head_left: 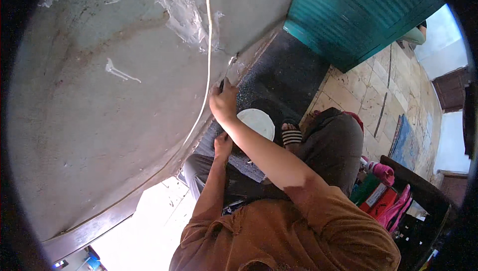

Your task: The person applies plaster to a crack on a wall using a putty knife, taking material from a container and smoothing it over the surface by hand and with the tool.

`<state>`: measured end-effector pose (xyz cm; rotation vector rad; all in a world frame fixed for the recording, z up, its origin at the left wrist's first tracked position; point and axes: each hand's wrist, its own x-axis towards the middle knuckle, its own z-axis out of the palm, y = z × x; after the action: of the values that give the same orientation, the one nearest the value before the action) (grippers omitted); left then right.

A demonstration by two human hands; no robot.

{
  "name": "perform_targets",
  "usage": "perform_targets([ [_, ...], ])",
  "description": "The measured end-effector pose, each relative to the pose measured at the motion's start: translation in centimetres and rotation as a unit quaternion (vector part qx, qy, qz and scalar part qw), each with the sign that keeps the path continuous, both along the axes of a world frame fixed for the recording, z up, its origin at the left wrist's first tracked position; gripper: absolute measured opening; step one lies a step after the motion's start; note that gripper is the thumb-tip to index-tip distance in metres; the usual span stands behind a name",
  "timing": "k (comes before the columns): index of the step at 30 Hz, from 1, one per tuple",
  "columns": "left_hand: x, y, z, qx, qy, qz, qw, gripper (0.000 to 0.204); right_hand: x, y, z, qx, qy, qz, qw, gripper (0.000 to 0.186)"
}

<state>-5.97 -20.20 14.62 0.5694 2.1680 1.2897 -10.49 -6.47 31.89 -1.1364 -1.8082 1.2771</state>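
Grey plastered wall (99,121) fills the view from nine to twelve o'clock. Against its lower edge the right hand (223,102) is pressed, fingers curled on a small dark tool (220,87), barely seen. The left hand (222,145) is held below at six o'clock; its grip cannot be told. A white dish (259,123) lies at four o'clock on dark floor (284,81), open beyond.

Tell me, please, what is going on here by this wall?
A person in a brown shirt crouches beside a grey plastered wall. Their right hand presses a small dark tool, mostly hidden by the fingers, against the wall's lower edge near a thin cord running down it. Their left hand rests lower, on a grey mat at the wall's foot. A round white dish lies on the dark floor nearby.
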Motion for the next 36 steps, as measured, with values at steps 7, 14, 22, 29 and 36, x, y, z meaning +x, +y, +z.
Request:
perform_targets([
  [7, 1.1, 2.2, 5.0, -0.020, -0.107, 0.000, 0.994, 0.028, 2.8, 2.7, -6.6, -0.008, 0.124, -0.047, 0.991, 0.014],
  [14, 0.0, 0.7, 0.9, -0.049, -0.055, -0.012, 0.997, 0.027, 1.6, 1.7, -2.6, 0.116, 0.006, -0.069, 0.991, 0.046],
  [22, 0.4, 0.8, 4.8, -0.075, -0.076, -0.006, 0.994, 0.025, 3.4, -0.4, -4.1, 0.052, -0.039, -0.046, 0.997, 0.045],
  [29, 0.8, 0.2, 4.1, -0.021, -0.087, 0.024, 0.996, 0.025, 1.2, 0.7, -4.1, 0.021, -0.030, -0.063, 0.997, 0.044],
  [36, 0.9, 0.5, 4.1, 0.064, -0.131, 0.038, 0.989, 0.025, 1.2, 1.4, -6.8, 0.080, 0.013, -0.081, 0.993, 0.042],
])
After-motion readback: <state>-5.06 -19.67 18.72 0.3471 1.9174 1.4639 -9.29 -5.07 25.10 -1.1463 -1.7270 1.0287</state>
